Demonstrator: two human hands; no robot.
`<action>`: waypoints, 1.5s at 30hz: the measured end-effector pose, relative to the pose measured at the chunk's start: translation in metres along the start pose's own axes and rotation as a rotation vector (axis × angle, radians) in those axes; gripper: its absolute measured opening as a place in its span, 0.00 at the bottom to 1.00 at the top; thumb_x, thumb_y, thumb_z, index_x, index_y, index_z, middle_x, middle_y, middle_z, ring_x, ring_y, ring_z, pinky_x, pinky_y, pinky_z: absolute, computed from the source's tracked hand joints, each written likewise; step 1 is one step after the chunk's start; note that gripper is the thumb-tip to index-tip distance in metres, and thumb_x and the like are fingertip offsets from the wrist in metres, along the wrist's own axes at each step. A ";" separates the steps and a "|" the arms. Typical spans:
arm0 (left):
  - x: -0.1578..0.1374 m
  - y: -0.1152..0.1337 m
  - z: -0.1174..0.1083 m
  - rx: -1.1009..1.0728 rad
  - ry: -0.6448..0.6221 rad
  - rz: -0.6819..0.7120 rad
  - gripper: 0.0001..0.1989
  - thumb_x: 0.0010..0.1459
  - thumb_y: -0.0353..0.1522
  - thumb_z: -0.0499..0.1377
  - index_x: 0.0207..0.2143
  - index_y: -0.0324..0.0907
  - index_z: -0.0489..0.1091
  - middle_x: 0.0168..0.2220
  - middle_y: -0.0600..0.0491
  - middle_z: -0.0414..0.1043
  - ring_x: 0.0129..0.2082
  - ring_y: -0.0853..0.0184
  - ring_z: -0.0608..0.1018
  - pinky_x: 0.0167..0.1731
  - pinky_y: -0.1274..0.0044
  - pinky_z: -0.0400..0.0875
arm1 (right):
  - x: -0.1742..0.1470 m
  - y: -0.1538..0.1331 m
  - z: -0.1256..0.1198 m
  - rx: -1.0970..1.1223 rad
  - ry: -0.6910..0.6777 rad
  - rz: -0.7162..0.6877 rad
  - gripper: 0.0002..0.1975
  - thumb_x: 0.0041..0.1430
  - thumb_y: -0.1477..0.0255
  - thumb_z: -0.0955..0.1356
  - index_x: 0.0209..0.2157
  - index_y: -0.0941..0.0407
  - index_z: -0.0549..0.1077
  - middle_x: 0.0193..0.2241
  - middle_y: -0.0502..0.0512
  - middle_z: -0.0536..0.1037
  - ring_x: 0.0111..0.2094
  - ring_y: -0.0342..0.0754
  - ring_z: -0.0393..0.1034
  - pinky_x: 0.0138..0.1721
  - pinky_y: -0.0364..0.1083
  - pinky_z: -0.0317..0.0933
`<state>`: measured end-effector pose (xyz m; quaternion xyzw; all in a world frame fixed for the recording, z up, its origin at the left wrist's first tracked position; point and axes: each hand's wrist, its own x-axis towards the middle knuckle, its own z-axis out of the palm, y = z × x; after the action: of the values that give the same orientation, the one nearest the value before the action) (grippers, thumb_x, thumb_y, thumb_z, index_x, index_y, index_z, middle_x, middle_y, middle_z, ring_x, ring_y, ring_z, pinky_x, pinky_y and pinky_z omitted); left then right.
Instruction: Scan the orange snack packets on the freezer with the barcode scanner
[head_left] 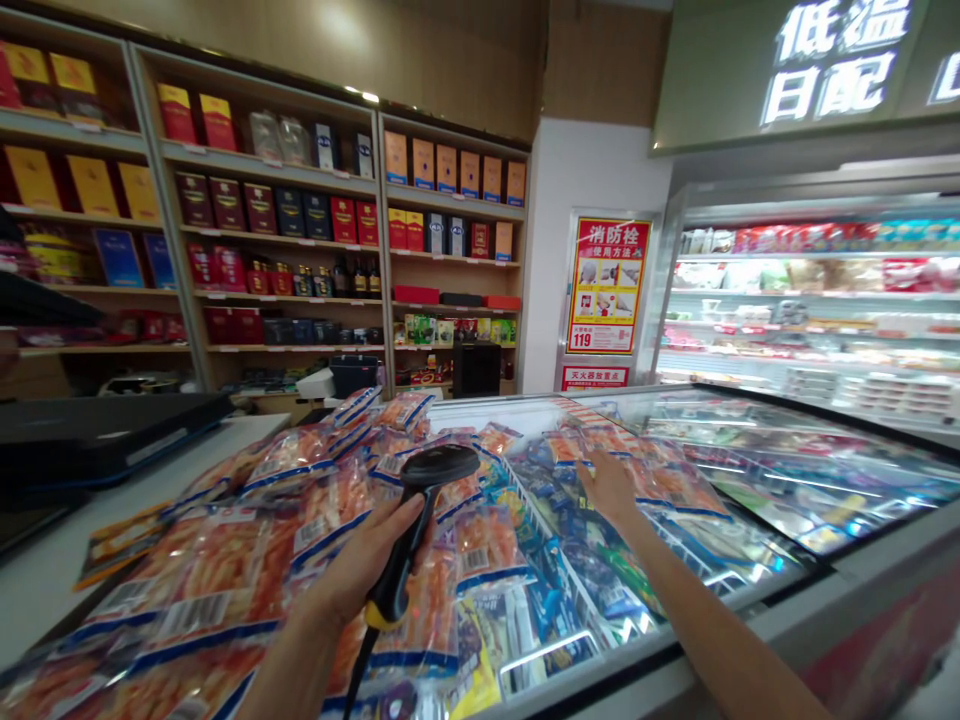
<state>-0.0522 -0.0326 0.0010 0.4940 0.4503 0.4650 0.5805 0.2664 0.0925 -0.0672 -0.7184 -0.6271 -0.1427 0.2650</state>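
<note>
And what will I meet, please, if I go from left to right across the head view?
Flat black device → left hand gripping a barcode scanner → right hand → lit refrigerated shelves.

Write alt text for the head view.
The left hand grips a black handheld scanner above plastic packets heaped on a glass-topped freezer; the right hand extends toward more packets. Shelves of boxed goods stand behind.
</note>
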 end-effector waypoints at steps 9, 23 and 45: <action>0.001 -0.005 -0.003 -0.007 0.035 0.054 0.15 0.47 0.42 0.53 0.22 0.38 0.63 0.17 0.57 0.63 0.15 0.76 0.65 0.14 0.83 0.59 | 0.031 -0.117 0.039 0.196 -0.259 -0.154 0.17 0.49 0.64 0.61 0.40 0.55 0.67 0.37 0.55 0.72 0.39 0.47 0.66 0.37 0.43 0.56; 0.000 -0.006 -0.007 0.000 -0.008 0.057 0.15 0.47 0.43 0.52 0.22 0.38 0.63 0.19 0.56 0.65 0.15 0.75 0.66 0.13 0.84 0.58 | 0.019 -0.082 0.032 -0.020 -0.271 -0.383 0.11 0.51 0.73 0.58 0.32 0.56 0.70 0.34 0.56 0.73 0.38 0.47 0.65 0.38 0.43 0.54; -0.004 -0.006 -0.001 -0.066 0.042 0.088 0.15 0.46 0.42 0.54 0.23 0.38 0.63 0.17 0.57 0.64 0.14 0.77 0.65 0.13 0.83 0.58 | 0.018 -0.068 0.052 0.478 -0.133 0.122 0.14 0.47 0.62 0.59 0.23 0.58 0.68 0.23 0.54 0.74 0.26 0.46 0.67 0.27 0.43 0.57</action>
<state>-0.0532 -0.0370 -0.0047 0.4841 0.4245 0.5149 0.5660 0.1964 0.1408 -0.0864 -0.6797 -0.6147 0.0732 0.3935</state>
